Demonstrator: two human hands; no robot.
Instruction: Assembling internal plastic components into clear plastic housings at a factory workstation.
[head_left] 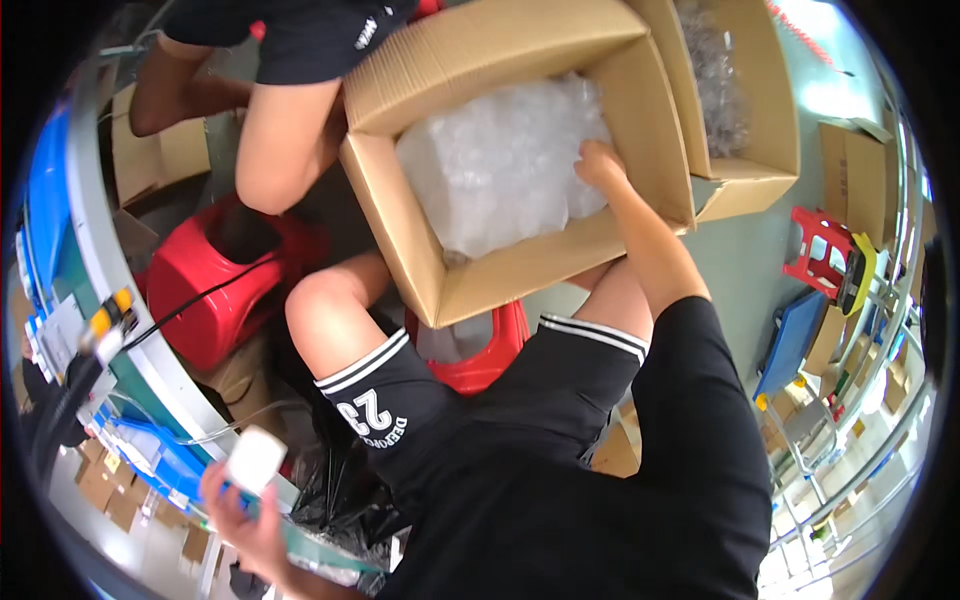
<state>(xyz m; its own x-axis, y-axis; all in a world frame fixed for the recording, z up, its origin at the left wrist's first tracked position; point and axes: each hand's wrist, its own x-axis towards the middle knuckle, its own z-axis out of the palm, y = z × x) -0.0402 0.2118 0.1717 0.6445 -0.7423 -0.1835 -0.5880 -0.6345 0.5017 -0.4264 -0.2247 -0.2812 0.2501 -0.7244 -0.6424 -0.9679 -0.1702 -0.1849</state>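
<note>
My left hand [245, 520] is at the lower left beside the workbench, its thumb and fingers around a small white block-shaped thing [257, 460], slightly blurred. Reaching into an open cardboard box [535, 262] in front of me, my right hand [601, 167] has its fingers curled at the right edge of a heap of clear, whitish plastic packages [495, 160]. The fingers seem closed on the plastic, though their tips are partly hidden. The box stands tilted beyond my knees.
A second open carton [745, 185] with clear wrapped items adjoins the box. Another person's bare leg [285, 140] is at the upper left, by a red stool [215, 300]. The workbench edge [150, 345] curves along my left; black plastic [345, 490] lies beside it.
</note>
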